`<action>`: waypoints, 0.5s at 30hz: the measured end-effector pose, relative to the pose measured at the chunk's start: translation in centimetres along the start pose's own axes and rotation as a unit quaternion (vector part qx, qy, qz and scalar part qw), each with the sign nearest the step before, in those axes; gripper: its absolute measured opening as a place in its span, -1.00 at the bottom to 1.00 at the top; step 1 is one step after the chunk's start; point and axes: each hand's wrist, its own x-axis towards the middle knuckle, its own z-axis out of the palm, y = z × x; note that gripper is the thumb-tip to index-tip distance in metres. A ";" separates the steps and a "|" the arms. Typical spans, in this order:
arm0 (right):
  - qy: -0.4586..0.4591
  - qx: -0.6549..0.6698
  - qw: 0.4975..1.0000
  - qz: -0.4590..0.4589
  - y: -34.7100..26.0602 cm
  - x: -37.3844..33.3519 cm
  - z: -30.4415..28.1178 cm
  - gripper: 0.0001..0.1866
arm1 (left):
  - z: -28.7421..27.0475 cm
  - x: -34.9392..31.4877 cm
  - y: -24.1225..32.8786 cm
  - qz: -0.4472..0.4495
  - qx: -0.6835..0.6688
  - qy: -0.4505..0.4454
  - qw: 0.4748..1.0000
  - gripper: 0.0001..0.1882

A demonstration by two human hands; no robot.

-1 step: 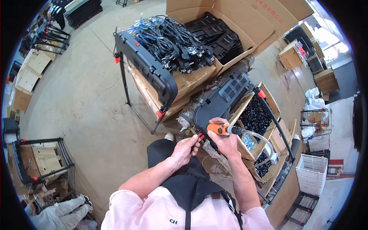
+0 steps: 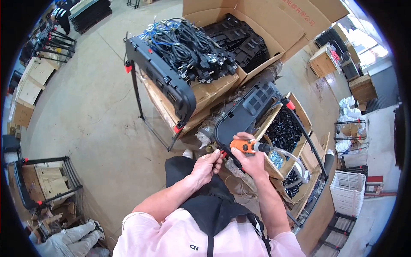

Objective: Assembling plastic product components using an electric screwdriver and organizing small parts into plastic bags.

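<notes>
From my head, a wide fisheye view looks down past my chest (image 2: 171, 233), my left hand (image 2: 205, 167) and right hand (image 2: 251, 162) near, just below frame centre.

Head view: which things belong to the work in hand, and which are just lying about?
Work in hand, apparently:
orange power tool, held in the right hand
red fitting, pinched in the left hand
black plastic panel beside them

Lying about, apparently:
white basket
wooden crate, upper right

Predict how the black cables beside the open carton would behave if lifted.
The black cables would probably sag, since they bend in loose loops. They may snag on one another, as the strands lie crossed. Their plugs would likely swing, looking chunkier than the cables.
</notes>
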 end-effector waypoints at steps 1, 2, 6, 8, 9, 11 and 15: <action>0.005 0.002 1.000 0.008 -0.4 -0.2 -0.2 -0.48 | 0.4 0.8 0.8 -0.008 -0.031 0.013 0.999 -0.72; 0.022 0.040 0.999 0.012 -0.7 -0.6 -0.7 -0.47 | 0.9 1.5 1.3 -0.012 -0.025 0.022 0.999 -0.69; 0.066 0.110 0.991 0.024 -4.4 -0.6 -2.0 -0.43 | 2.8 4.2 3.0 -0.045 -0.064 0.033 0.996 -0.68; 0.057 0.105 0.992 0.026 -5.2 0.3 -2.5 -0.42 | 4.4 4.9 4.4 -0.068 -0.091 -0.010 0.993 -0.68; 0.064 0.103 0.992 0.029 -5.2 0.6 -2.7 -0.42 | 4.9 5.3 4.9 -0.078 -0.106 -0.031 0.991 -0.68; 0.069 0.094 0.993 0.028 -5.1 1.2 -2.7 -0.42 | 5.2 6.2 5.7 -0.097 -0.127 -0.049 0.986 -0.69; 0.076 0.045 0.996 -0.001 -4.4 2.4 -2.4 -0.42 | 5.2 7.4 6.9 -0.110 -0.156 -0.064 0.980 -0.68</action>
